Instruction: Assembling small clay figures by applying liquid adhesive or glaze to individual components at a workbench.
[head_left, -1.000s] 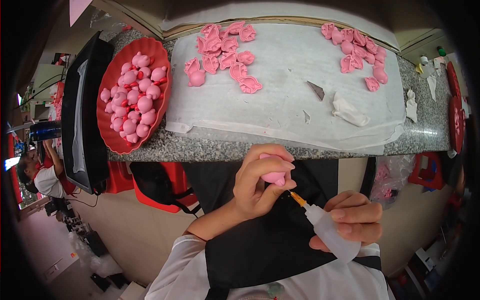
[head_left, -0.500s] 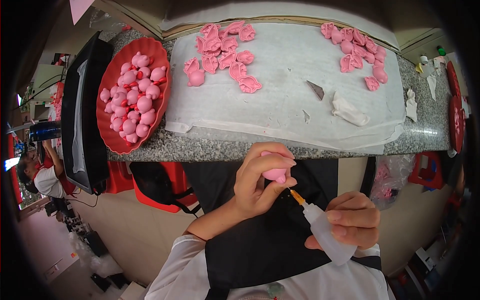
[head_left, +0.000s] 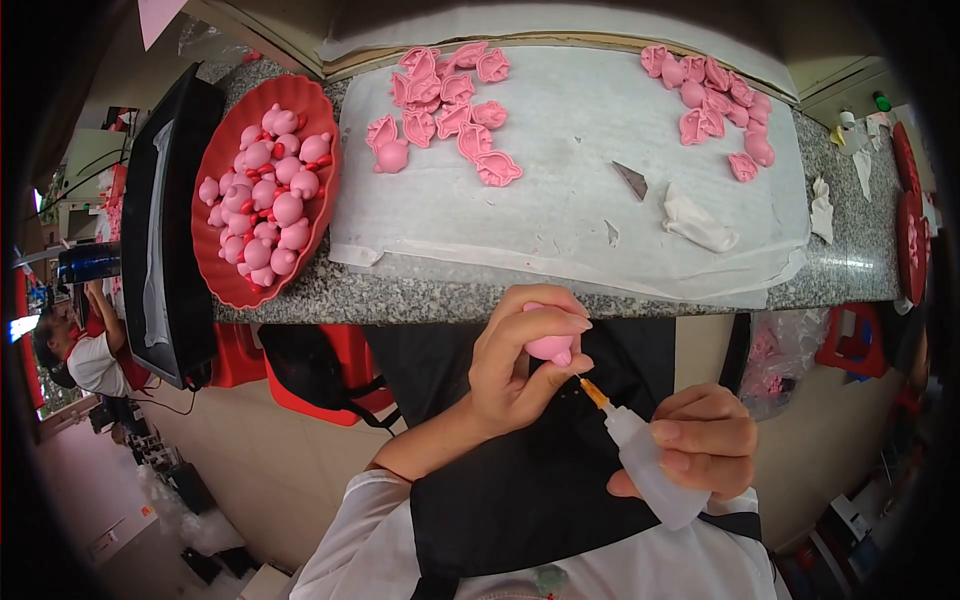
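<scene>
A round pink plastic piece (head_left: 547, 345) with a small knob is pinched between the thumb and fingers of my left hand (head_left: 510, 360), just off the table's front edge. My right hand (head_left: 705, 440) wraps around a translucent white squeeze bottle (head_left: 655, 470). The bottle's orange needle tip (head_left: 592, 392) points up and left, right by the pink piece and my left thumb; whether it touches is too small to tell. Several pink hollow half-shells (head_left: 457, 118) lie at the back left of the white sheet, and another pink cluster (head_left: 715, 100) lies at the back right.
A red scalloped tray (head_left: 215, 270) of round pink and small red pieces stands at left, beside a black tray (head_left: 150, 330). White paper (head_left: 560, 220) covers the granite table, with a dark blade-like scrap (head_left: 630, 178) and crumpled tissue (head_left: 697, 222). Another person (head_left: 95, 345) sits far left.
Almost nothing differs. My right hand and the bottle have shifted very slightly to the left; my left hand keeps its hold on the pink piece.
</scene>
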